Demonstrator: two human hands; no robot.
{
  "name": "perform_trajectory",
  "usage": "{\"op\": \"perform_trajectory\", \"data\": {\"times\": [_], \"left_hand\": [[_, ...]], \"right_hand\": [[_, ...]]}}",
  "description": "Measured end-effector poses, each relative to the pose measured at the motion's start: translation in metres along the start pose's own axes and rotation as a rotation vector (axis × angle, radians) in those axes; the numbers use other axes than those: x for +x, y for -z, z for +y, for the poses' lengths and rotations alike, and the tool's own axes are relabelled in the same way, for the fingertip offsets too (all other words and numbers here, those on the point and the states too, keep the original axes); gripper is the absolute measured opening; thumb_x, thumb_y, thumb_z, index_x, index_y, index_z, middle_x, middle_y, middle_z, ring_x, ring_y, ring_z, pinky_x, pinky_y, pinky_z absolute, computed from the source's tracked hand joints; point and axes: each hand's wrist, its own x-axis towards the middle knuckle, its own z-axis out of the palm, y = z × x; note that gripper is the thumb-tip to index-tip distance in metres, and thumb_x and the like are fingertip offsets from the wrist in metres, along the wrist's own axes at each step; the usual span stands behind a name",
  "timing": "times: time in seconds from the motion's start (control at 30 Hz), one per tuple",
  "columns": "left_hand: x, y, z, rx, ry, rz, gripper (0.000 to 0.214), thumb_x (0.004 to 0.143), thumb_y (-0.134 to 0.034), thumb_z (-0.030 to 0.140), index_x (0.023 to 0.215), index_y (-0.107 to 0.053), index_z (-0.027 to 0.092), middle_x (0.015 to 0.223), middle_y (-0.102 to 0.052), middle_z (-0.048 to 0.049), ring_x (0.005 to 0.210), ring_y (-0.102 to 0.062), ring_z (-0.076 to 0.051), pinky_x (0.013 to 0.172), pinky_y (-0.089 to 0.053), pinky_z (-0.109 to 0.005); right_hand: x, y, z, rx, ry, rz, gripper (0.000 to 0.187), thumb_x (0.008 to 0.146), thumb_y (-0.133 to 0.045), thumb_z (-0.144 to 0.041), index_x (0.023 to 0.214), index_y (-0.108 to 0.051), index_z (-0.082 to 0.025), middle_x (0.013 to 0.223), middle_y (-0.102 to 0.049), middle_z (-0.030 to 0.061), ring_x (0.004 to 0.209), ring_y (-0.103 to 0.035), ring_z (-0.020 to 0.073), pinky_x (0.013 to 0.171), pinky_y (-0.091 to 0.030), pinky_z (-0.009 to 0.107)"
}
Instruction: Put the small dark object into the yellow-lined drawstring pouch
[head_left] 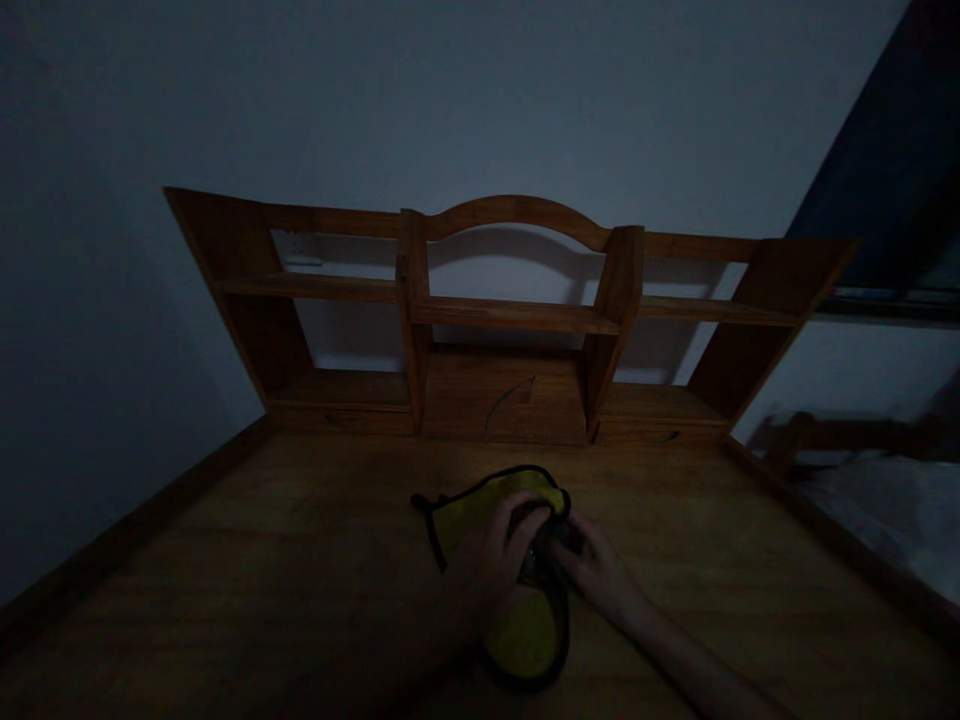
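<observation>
From the head view, dimly lit: between and beneath the hands, a yellow fabric item with black trim [525, 640], lying on the table [337, 520]. With the left hand [497, 552], fingers curled over and gripping its dark middle [533, 566]; with the right hand [601, 574], thumb and finger pinching there from the opposite side. Too dark to tell a separate object from folds. Well beyond both hands, a wooden hutch [517, 318] with open shelves. Best to brace the fabric with the left, work with small right-hand fingertip moves, pull along the trim rather than across, and tilt the middle toward light
</observation>
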Motion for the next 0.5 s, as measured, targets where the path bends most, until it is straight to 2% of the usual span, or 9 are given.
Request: {"op": "perform_trajectory", "data": {"times": [0.2,0.37,0.5], "left_hand": [[0.002,0.0,0.002,-0.065,-0.014,-0.023,0.082,0.073,-0.067,0.016,0.142,-0.024,0.026,0.145,-0.03,-0.0104,0.132,-0.036,-0.028,0.101,-0.045,-0.044],[0.004,0.003,0.007,-0.079,0.003,-0.033,0.079,0.074,-0.067,0.018,0.141,-0.024,0.026,0.146,-0.029,-0.0106,0.132,-0.036,-0.028,0.101,-0.046,-0.044],[0.004,0.005,0.008,-0.092,-0.005,-0.041,0.076,0.077,-0.064,0.018,0.141,-0.024,0.026,0.146,-0.03,-0.0104,0.133,-0.035,-0.027,0.1,-0.046,-0.043]], "right_hand": [[-0.005,0.001,0.003,-0.182,0.063,0.063,0.023,0.084,-0.054,-0.024,0.104,-0.064,-0.018,0.094,-0.07,0.0049,0.083,-0.064,0.0205,0.074,-0.052,0.029],[-0.006,0.008,-0.006,-0.326,0.13,-0.03,0.026,0.086,-0.049,-0.015,0.108,-0.063,-0.018,0.094,-0.069,0.0046,0.08,-0.064,0.0182,0.074,-0.051,0.027],[-0.008,0.01,-0.014,-0.412,0.178,-0.028,0.025,0.087,-0.048,-0.015,0.106,-0.063,-0.019,0.092,-0.068,0.005,0.078,-0.064,0.0181,0.071,-0.05,0.026]]}}
